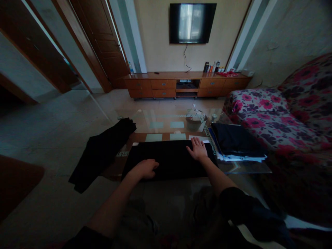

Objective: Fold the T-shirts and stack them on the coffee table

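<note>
A black folded cloth, perhaps a garment [168,160], lies flat in a wide rectangle on the glass table [166,117] in front of me. My right hand [197,149] rests palm down near its right end, fingers stretched out. Toward the left part of the same cloth is my left hand [147,168], its fingers loosely bent and a gap showing beside the thumb. Neither hand visibly grips the fabric. Another black garment [103,152] is draped slantwise over the table's left side. To the right sits a stack of folded dark and light clothes [237,140].
Beyond the table a wooden TV cabinet [163,84] runs along the wall, with several bottles [211,67] on top. A television [192,23] hangs above it. A flowered sofa [280,121] stands at the right, and a bin [195,121] shows through the glass.
</note>
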`<state>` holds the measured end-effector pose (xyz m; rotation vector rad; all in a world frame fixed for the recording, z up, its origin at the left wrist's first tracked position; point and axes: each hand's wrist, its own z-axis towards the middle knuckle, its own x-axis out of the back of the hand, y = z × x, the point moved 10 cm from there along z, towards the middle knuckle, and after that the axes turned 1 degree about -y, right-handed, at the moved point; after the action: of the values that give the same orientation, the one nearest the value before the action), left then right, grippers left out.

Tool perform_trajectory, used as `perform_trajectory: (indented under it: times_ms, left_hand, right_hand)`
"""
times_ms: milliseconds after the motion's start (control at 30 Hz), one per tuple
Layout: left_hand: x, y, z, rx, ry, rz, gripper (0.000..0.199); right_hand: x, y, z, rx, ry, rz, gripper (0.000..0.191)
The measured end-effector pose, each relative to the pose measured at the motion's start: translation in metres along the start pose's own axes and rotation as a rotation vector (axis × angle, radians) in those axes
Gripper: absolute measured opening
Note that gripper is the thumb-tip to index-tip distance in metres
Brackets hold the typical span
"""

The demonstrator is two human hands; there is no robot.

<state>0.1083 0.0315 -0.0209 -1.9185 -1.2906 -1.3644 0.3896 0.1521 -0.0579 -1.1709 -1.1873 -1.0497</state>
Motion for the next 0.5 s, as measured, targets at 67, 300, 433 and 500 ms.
perform_trajectory:
  times_ms: [67,300,433,500]
  left_hand:
    - [0.000,0.000,0.000,0.016,-0.015,0.012,0.020]
    - [-0.007,0.004,-0.005,0.072,-0.074,0.069,0.026]
    - [0.001,-0.006,0.003,0.150,-0.018,-0.043,0.050]
    - [0.023,-0.011,0.010,0.203,0.216,-0.024,0.050]
  right_hand:
    - [0.001,0.000,0.000,0.000,0.000,0.003,0.082]
    - [0.000,0.000,0.002,-0.006,-0.009,0.005,0.083]
    - [0.000,0.000,0.001,0.000,0.003,0.008,0.082]
    - [0.000,0.000,0.001,-0.001,0.009,0.012,0.082]
